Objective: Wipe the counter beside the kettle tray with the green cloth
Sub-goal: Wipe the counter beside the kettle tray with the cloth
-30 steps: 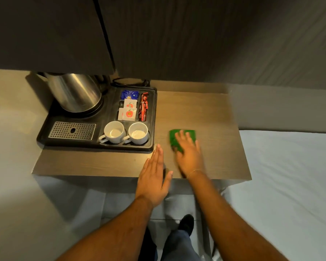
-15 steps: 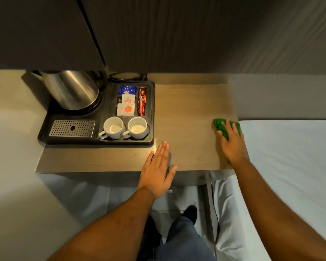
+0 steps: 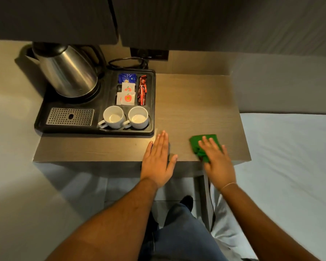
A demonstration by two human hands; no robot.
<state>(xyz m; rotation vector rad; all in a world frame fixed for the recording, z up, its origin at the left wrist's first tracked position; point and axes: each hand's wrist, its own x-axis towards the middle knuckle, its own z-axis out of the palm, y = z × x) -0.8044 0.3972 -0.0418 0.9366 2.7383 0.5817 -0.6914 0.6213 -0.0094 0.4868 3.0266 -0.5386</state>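
The green cloth [image 3: 197, 143] lies bunched near the front edge of the wooden counter [image 3: 196, 102], to the right of the black kettle tray [image 3: 43, 117]. My right hand [image 3: 217, 161] presses flat on the cloth, fingers spread over it, covering its near part. My left hand [image 3: 158, 161] rests flat and open on the counter's front edge, just below the tray's right corner, holding nothing. The steel kettle [image 3: 68, 72] stands at the tray's back left.
Two white cups [image 3: 126, 117], sachets [image 3: 127, 95] and a metal drip grate [image 3: 70, 116] sit in the tray. A black cord [image 3: 128, 62] loops behind it. Dark cabinets [image 3: 64, 17] hang above. A white bed [image 3: 290, 166] borders the counter's right side.
My right hand has slid the cloth from the counter's right edge back left and toward the front edge. The left hand stays put by the tray.
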